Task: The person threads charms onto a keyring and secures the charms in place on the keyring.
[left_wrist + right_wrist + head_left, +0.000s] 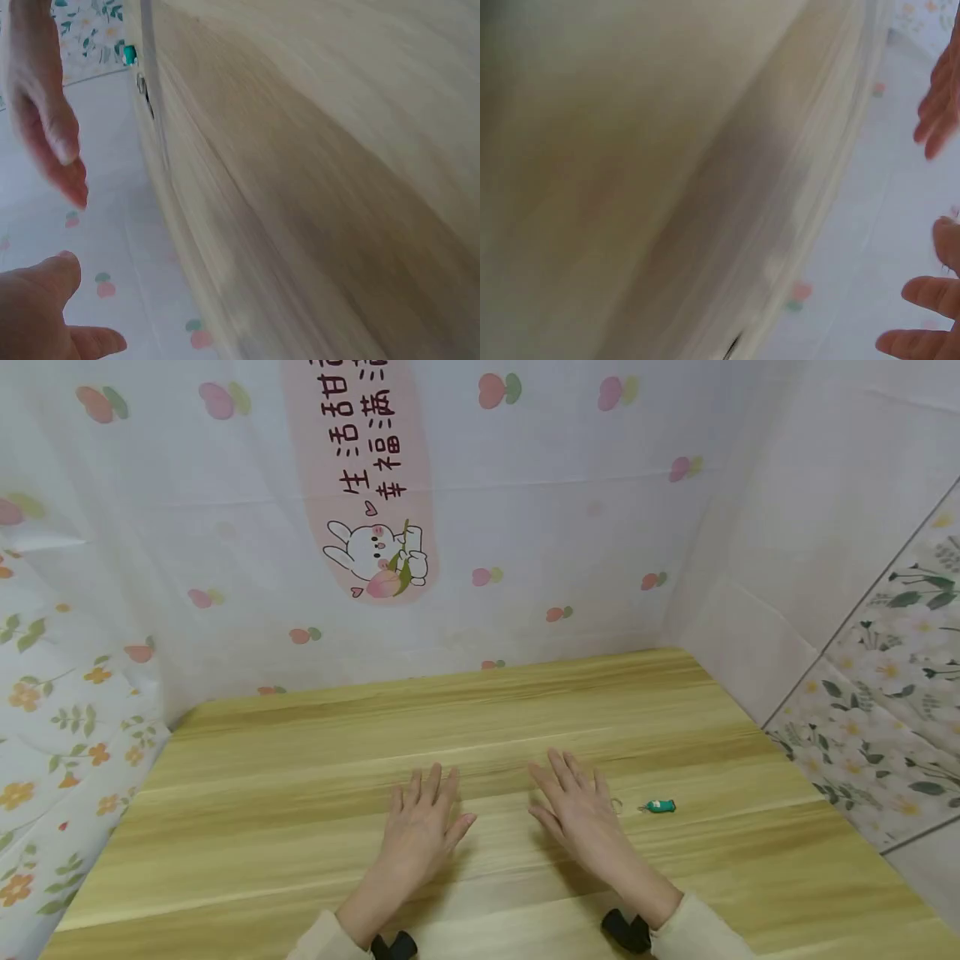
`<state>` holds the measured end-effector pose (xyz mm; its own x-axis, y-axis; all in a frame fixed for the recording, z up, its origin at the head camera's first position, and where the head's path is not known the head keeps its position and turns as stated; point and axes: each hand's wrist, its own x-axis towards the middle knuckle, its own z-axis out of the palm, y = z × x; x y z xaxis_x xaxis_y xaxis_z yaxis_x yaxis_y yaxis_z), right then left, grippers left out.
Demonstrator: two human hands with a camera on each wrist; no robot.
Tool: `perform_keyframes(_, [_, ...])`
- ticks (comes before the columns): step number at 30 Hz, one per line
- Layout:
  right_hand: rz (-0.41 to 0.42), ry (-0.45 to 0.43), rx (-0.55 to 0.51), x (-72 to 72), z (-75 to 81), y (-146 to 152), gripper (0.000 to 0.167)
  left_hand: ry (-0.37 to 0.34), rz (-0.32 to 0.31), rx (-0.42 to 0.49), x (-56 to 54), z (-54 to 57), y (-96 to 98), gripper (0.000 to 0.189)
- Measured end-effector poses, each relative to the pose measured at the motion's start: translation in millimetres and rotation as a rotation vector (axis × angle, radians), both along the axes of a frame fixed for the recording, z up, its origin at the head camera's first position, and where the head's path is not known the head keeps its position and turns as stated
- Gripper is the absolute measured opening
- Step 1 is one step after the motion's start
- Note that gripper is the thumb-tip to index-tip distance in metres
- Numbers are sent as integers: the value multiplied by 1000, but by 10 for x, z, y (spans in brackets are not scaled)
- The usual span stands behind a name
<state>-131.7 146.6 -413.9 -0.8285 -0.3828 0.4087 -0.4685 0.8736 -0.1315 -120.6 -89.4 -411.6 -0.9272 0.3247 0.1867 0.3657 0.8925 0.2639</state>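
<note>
Head view: the fingers [432,787] of our left hand [418,833] and right hand [583,818] stand wide and straight; at the right hand's three o'clock, we see a thin ring [619,802], then a teal charm [661,807], on the bench [262,810].

Small teal charm [662,807], lying on wood-grain table [285,810], metal clasp [643,808] leftward, thin ring [618,806] nearby

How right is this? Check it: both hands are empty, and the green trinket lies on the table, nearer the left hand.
Not quite: the head view shows the green trinket nearer the right hand, not the left hand. The rest stands.
</note>
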Motion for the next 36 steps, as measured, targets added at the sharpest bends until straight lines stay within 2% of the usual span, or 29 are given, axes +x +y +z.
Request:
perform_keyframes(4, [-30, 54, -26, 61, -16, 345, 48, -30, -57, 60, -34, -26, 121, 55])
perform_keyframes(10, [-48, 164, -65, 90, -40, 868, 41, 44, -123, 75, -81, -74, 326, 47])
perform_keyframes(13, [-64, 176, -62, 91, -41, 1069, 38, 42, -148, 93, -105, -77, 437, 44])
perform_keyframes(15, [-90, 145, -49, 95, -37, 1164, 36, 16, -158, 108, -123, -73, 516, 42])
perform_keyframes(19, [-149, 20, -25, 99, -32, 1287, 33, -36, -171, 114, -158, -68, 686, 38])
perform_keyframes(24, [-184, -93, -14, 73, -31, 1349, 28, -34, -200, 126, -225, -106, 938, 34])
perform_keyframes(36, [-179, -148, 24, -13, -66, 1371, 24, -8, -256, 128, -421, -200, 1510, 28])
